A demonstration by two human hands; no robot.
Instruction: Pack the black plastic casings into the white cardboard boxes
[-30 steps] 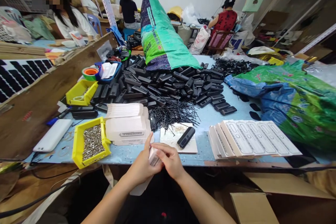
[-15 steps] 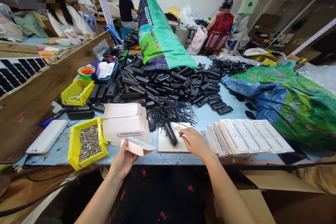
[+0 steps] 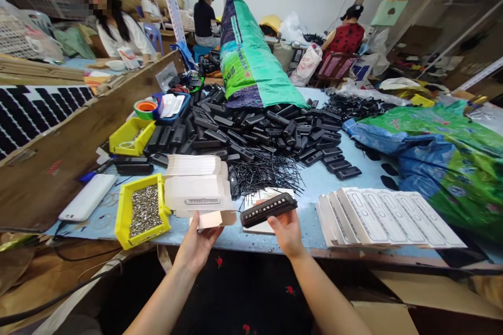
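My left hand (image 3: 196, 248) is closed round a small white cardboard box (image 3: 215, 219), whose end facing right stands open. In my right hand (image 3: 288, 234) is a long black plastic casing (image 3: 267, 210) with a row of slots along its side. It is level, just right of the box's open end and apart from it. Beneath the casing lies a white board (image 3: 256, 229), partly hidden. Close behind my left hand is a stack of flat white cartons (image 3: 196, 187). Thin black strips (image 3: 271, 170) lie heaped behind the board.
A yellow bin (image 3: 124, 220) of small metal parts stands at left, near a white phone-like slab (image 3: 88, 198). Printed white boxes (image 3: 387, 217) stand in rows at right. Black casings (image 3: 251, 125) are piled behind, under a green sack (image 3: 259, 63). Several people sit farther back.
My right hand has picked up the black casing from the white board and turned it level. The box in my left hand has turned so its open end faces the casing. The view has shifted left.
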